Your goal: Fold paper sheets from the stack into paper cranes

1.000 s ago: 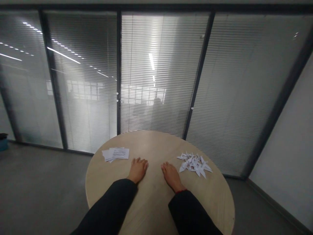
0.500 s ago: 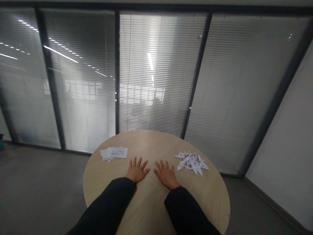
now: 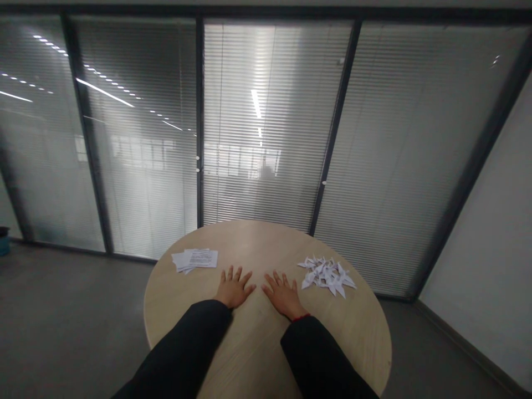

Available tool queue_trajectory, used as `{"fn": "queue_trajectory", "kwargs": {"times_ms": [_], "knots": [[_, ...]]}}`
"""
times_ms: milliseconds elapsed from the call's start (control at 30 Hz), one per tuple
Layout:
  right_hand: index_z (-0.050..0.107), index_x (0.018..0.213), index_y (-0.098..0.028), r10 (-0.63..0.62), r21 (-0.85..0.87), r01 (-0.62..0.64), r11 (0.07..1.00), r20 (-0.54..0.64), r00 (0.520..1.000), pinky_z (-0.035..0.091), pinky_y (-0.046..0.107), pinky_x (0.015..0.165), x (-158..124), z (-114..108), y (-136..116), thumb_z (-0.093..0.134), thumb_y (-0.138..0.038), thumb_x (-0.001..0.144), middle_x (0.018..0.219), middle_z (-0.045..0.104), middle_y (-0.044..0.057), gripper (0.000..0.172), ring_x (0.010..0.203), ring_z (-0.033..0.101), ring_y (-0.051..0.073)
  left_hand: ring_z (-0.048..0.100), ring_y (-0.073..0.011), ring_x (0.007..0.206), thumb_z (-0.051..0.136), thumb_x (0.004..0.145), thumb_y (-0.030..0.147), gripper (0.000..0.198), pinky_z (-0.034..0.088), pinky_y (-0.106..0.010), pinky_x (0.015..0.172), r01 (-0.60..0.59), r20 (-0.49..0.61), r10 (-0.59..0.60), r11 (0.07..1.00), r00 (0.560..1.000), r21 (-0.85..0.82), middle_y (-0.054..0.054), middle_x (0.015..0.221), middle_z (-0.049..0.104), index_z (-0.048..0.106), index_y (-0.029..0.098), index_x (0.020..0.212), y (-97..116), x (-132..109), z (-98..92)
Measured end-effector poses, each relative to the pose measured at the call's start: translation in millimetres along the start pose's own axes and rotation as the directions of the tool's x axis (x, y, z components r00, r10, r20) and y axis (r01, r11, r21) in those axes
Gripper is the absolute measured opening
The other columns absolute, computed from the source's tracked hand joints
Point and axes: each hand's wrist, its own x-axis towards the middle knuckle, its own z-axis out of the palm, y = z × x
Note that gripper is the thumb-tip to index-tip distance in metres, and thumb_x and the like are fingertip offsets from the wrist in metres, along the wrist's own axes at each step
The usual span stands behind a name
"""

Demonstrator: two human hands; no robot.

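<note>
Both hands lie palm down on a round pale-wood table (image 3: 178,310) near its near edge, released and empty, with the fingers spread. The left hand (image 3: 235,287) and right hand (image 3: 284,295) sit side by side, their thumbs close together but apart. Black sleeves (image 3: 178,349) cover both forearms, and a thin red band (image 3: 300,317) circles the right wrist. Just beyond and to the right of the right hand lies a loose heap of folded white paper shapes (image 3: 327,276), probably origami cranes, with pointed wings and tails jutting out in all directions and faint printed marks on some folds. Neither hand touches the heap. On the other side, just beyond and to the left of the left hand, is a small stack of printed white sheets (image 3: 195,259), slightly fanned and also untouched. The far edge of the table meets a glass partition with slatted blinds (image 3: 270,122), where a dim, blurred figure (image 3: 266,191) shows behind the slats. A blue container (image 3: 4,242) stands on the grey floor (image 3: 70,316) at the far left, its contents hidden.
</note>
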Motion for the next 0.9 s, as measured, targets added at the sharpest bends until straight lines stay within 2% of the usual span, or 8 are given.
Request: {"fn": "queue_trajectory", "kwargs": {"times_ms": [900], "knots": [[0.022, 0.142, -0.034, -0.001, 0.030, 0.000, 1.000, 0.016, 1.000, 0.006, 0.059, 0.105, -1.2, -3.9, -0.1, 0.018, -0.058, 0.090, 0.152, 0.016, 0.002, 0.058, 0.138, 0.011, 0.032, 0.012, -0.0346, 0.138, 0.012, 0.084, 0.065, 0.066, 0.010, -0.056, 0.107, -0.001, -0.014, 0.001, 1.000, 1.000, 0.008, -0.006, 0.150, 0.021, 0.027, 0.035, 0.141, -0.5, 0.9, 0.5]]}}
